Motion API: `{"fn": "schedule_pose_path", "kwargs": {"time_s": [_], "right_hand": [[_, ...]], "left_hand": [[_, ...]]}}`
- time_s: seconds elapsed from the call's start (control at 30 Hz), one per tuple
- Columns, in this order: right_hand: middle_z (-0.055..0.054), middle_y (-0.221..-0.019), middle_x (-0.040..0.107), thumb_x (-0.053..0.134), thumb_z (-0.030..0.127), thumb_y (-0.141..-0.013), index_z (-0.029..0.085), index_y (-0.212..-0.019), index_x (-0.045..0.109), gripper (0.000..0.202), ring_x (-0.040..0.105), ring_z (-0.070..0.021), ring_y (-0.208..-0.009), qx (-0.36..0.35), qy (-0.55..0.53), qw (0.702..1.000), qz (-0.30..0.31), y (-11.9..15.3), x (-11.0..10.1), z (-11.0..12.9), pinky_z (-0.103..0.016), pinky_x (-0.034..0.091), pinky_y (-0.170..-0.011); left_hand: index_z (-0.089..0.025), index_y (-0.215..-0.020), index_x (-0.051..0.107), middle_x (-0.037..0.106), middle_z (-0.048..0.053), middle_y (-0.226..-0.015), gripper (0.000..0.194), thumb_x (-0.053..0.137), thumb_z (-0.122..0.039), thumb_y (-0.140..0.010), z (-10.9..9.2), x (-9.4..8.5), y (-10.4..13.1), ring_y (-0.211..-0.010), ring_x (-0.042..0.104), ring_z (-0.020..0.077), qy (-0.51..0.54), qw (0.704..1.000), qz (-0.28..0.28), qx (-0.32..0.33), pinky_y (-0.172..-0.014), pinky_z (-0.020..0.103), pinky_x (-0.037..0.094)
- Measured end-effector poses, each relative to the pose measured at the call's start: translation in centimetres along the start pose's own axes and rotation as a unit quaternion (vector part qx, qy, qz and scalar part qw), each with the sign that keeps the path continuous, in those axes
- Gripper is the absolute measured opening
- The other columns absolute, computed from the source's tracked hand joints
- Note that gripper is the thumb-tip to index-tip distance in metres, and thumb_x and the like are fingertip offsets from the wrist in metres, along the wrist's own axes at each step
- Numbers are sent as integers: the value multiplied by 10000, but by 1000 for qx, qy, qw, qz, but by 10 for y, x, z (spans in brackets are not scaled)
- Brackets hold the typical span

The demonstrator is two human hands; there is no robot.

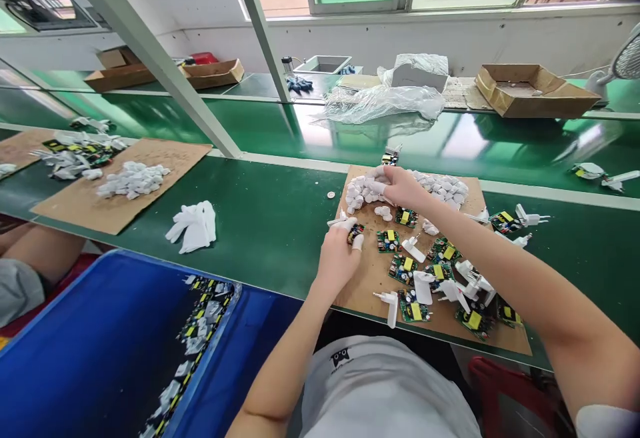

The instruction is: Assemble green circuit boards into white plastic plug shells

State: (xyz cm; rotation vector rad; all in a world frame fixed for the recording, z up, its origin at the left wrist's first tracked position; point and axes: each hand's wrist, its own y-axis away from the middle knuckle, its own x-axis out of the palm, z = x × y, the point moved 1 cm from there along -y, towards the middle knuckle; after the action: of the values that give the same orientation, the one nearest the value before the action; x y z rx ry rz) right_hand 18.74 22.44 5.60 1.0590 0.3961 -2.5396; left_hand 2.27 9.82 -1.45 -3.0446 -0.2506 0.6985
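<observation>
My left hand [340,255], with white finger covers, is closed around a small circuit board [355,233]. A white plug piece [339,219] juts out beside its fingertips. Stretched across the cardboard sheet [367,285], my right hand [397,186] has its covered fingertips bent together at the pile of small white pieces [443,188]. Whatever those fingertips hold blends into the pile. Several green boards with yellow blocks [388,241] lie on the cardboard nearer to me, mixed with white plug pieces [413,249].
White gloves [193,226] lie on the green bench [265,225]. At left, a blue bin [110,331] holds boards, and another person's leg [47,251] shows beside it. Slanted metal posts [165,58] rise ahead. A cardboard box [537,91] stands at the back right.
</observation>
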Motion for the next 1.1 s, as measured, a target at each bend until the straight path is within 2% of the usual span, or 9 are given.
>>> {"fn": "schedule_pose_path", "kwargs": {"time_s": [0.1,0.17,0.27,0.37,0.53,0.73,0.83,0.9,1.1], "right_hand": [[-58,-946,789,664,245,-875,193,-1023,679,158,731,-185,-803,-24,-70,997,-4,49,-16,18,-308,595,-751],[-41,-913,798,702,292,-903,216,-1024,688,143,739,-184,-773,-83,-121,989,-17,92,-21,31,-325,616,-763],[-30,-921,813,671,217,-966,265,-1035,720,97,737,-189,-761,-170,-26,979,-107,150,-12,44,-339,617,-737],[-66,-939,814,663,156,-960,271,-1208,708,277,743,-247,-840,-243,75,946,-200,185,11,46,-407,626,-763],[-91,-1031,758,713,161,-933,322,-1298,710,399,713,-264,-918,-174,86,940,-280,213,35,41,-452,615,-810],[-85,-1302,671,765,171,-898,374,-1110,747,294,701,-292,-1092,-35,-100,948,-300,239,43,42,-489,613,-887],[-84,-1326,708,794,213,-891,369,-1296,673,451,708,-296,-1164,33,-196,945,-260,243,44,41,-473,617,-951],[-73,-1307,745,774,231,-917,371,-1366,657,484,725,-291,-1164,37,-221,951,-212,244,40,42,-460,622,-967],[-63,-1341,706,729,216,-958,389,-1268,723,355,707,-262,-1212,22,-269,946,-178,245,30,40,-419,643,-963]], "left_hand": [[-154,-1317,688,762,181,-1282,414,608,-361,-968,3,-10,16,-1172,736,300,120,992,-13,-29,-1017,468,601],[-154,-1296,694,777,172,-1256,477,593,-501,-986,1,-12,31,-1061,774,270,207,977,-12,-55,-882,403,645],[-182,-1162,775,808,124,-1183,497,846,-529,-814,-9,-5,57,-952,779,230,432,890,-19,-148,-770,312,639],[-190,-1155,802,822,119,-1152,513,894,-521,-773,-24,6,78,-900,773,216,466,864,44,-186,-723,289,632],[-201,-1207,811,834,120,-1130,556,868,-570,-796,-38,11,97,-901,775,213,457,859,111,-202,-720,263,629],[-238,-1210,821,810,106,-1270,474,816,-558,-860,-53,12,111,-1143,759,273,421,879,136,-179,-987,347,616],[-245,-1219,822,823,97,-1235,424,770,-534,-913,-61,11,114,-1201,744,282,412,885,164,-145,-1081,372,572],[-259,-1276,799,818,96,-1250,430,765,-506,-925,-64,10,116,-1191,751,281,416,880,193,-127,-1071,376,583],[-266,-1389,730,792,80,-1313,594,896,-309,-821,-62,12,117,-1181,745,263,381,883,252,-105,-1008,316,609]]}}
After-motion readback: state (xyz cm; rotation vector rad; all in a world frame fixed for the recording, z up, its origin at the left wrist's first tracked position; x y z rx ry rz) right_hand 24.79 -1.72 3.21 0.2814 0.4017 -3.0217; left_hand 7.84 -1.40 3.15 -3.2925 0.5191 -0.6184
